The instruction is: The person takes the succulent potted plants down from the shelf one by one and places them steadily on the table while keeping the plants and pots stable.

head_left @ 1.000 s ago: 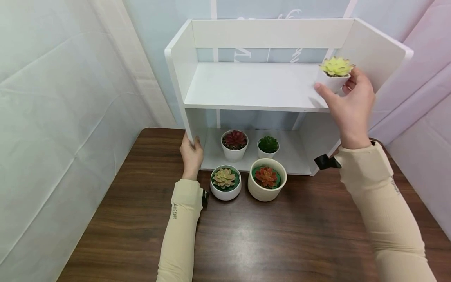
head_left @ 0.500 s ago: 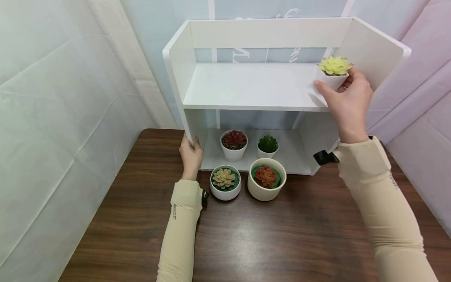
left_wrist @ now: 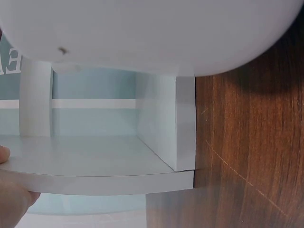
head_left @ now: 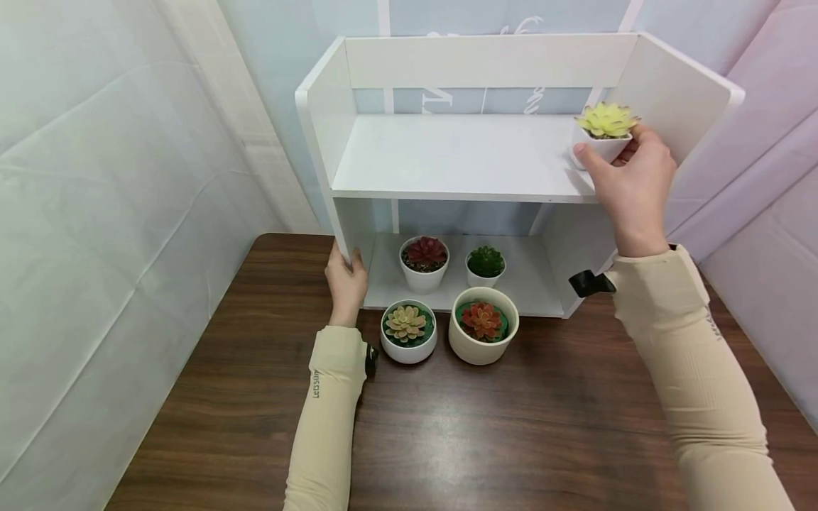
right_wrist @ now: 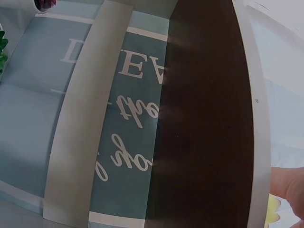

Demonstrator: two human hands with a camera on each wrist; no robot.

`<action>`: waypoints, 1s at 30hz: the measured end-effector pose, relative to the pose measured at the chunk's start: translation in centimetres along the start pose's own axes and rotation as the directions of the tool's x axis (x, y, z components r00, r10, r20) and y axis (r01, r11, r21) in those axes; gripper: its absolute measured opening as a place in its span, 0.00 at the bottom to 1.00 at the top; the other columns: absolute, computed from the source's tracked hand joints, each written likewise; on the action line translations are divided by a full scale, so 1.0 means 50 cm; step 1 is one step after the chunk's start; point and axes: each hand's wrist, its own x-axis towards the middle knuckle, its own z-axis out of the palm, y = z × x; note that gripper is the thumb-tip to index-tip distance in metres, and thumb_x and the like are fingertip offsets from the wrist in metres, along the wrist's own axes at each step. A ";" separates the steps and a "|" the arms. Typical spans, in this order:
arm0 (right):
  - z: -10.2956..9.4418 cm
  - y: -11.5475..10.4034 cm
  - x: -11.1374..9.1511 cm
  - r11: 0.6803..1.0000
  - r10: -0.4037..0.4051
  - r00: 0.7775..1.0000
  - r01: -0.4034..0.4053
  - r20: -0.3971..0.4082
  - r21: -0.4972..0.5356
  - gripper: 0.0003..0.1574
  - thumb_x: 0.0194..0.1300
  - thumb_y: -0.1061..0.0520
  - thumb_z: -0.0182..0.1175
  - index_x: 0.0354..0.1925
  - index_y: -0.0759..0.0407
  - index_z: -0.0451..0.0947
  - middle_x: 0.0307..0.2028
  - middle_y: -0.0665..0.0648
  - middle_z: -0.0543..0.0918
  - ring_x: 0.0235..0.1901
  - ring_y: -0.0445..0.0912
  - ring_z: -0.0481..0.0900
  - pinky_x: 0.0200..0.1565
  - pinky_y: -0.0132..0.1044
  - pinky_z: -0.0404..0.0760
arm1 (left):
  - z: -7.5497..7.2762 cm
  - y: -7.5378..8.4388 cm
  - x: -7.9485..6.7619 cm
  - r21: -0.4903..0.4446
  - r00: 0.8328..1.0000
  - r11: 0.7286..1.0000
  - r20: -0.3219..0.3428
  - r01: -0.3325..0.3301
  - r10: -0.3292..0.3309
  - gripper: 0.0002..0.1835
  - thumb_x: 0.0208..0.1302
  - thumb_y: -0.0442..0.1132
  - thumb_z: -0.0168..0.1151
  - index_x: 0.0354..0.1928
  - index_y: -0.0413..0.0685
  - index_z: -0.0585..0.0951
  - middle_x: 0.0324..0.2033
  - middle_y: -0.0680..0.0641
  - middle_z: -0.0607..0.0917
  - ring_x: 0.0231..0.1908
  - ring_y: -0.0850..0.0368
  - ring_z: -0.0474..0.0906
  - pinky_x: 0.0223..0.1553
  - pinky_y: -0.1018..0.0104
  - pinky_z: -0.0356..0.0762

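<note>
While I have the left hand (head_left: 346, 282) steadying the shelf unit (head_left: 447, 152), its thumb and fingers wrap around the front edge of the left side panel (head_left: 341, 220), low down. The right hand (head_left: 635, 186) is well apart from it, up at the far right, with thumb and fingers clasped around a small white square pot (head_left: 601, 149) that holds a yellow-green succulent (head_left: 608, 121). I have that pot upright over the right end of the upper board, near the right side wall; its base is partly hidden by the thumb, so I cannot tell whether it touches the board.

Between my two hands, on the lower board, stand two white pots: the dark red succulent (head_left: 426, 252) nearer the left hand, the dark green plant (head_left: 486, 261) farther toward the right. Closer to me than those, on the brown table (head_left: 441, 440), a low white bowl with a pale succulent (head_left: 406, 323) sits to the right of the left wrist, and a cream pot with an orange-red succulent (head_left: 483, 321) stands beyond it on the right hand's side.

Behind the unit, past both hands, I see a blue backdrop (right_wrist: 123, 123) with white lettering. Beige sleeves (head_left: 331, 419) cover both arms, and a black strap (head_left: 591, 284) juts from the right wrist.
</note>
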 end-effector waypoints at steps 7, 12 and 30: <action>0.000 0.000 0.000 0.999 0.002 1.000 -0.002 0.001 -0.037 0.36 0.55 0.41 0.65 0.59 0.55 0.74 0.25 0.37 0.68 0.26 0.30 0.64 0.35 0.24 0.62 | 0.001 -0.002 0.002 0.002 1.000 1.000 -0.004 -0.002 0.002 0.22 0.70 0.29 0.47 0.66 0.40 0.68 0.60 0.36 0.75 0.63 0.42 0.70 0.60 0.45 0.69; 0.001 0.000 -0.001 0.999 -0.010 1.000 0.009 -0.011 -0.050 0.36 0.55 0.41 0.64 0.59 0.56 0.75 0.24 0.37 0.67 0.25 0.29 0.64 0.34 0.24 0.62 | 0.001 -0.004 0.003 0.003 1.000 1.000 -0.005 -0.001 0.001 0.23 0.70 0.28 0.48 0.66 0.40 0.68 0.61 0.36 0.75 0.63 0.42 0.70 0.60 0.45 0.69; 0.005 0.001 -0.007 0.999 -0.005 0.999 0.004 -0.032 -0.036 0.37 0.56 0.42 0.63 0.61 0.57 0.72 0.28 0.38 0.67 0.27 0.30 0.64 0.35 0.23 0.63 | 0.000 -0.004 0.004 0.009 1.000 1.000 -0.008 -0.005 0.005 0.23 0.69 0.28 0.48 0.65 0.39 0.69 0.60 0.36 0.75 0.62 0.41 0.70 0.60 0.45 0.69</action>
